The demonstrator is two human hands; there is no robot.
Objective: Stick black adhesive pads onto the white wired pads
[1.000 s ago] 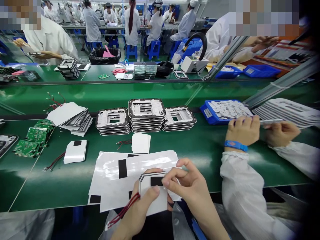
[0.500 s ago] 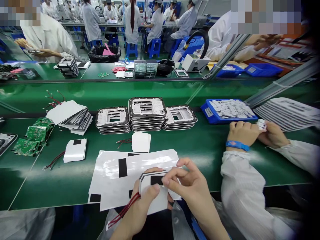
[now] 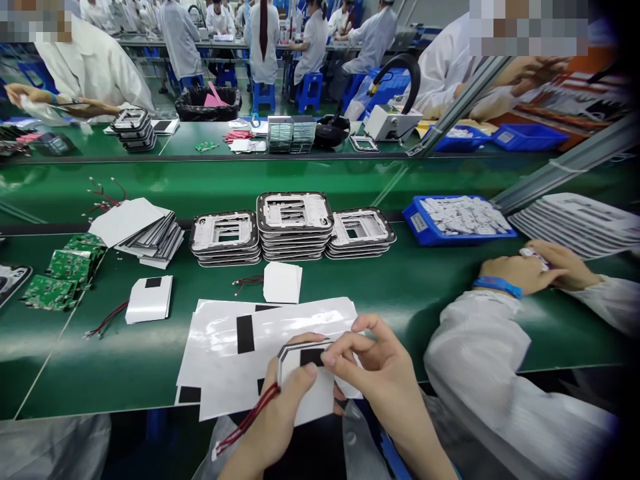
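Observation:
My left hand (image 3: 290, 407) is wrapped round a white panel (image 3: 313, 400) with a dark-edged rim, its thumb on the panel's face. Dark red wires (image 3: 253, 420) with a white plug trail from the panel over the wrist. Thumb and index finger of my right hand (image 3: 373, 360) pinch at the right edge of a black sticker (image 3: 311, 357) on the panel; the fingertips hide that edge. Under both hands lie glossy white sheets (image 3: 220, 373) bearing black rectangles. Just beyond them is a wired white panel (image 3: 283, 282), and another with a black patch (image 3: 149, 300) lies left.
Stacked frames (image 3: 295, 227) stand mid-bench. White panels (image 3: 135, 227) and green circuit boards (image 3: 65, 273) are piled left. A blue tray (image 3: 423, 230) of small white parts sits right, near stacked white frames (image 3: 575, 227). A co-worker's hands (image 3: 535, 267) hold a small white part there.
The co-worker's hands at the right have shifted right and slightly down. A person at the far left has moved an arm outward. My own hands have barely moved.

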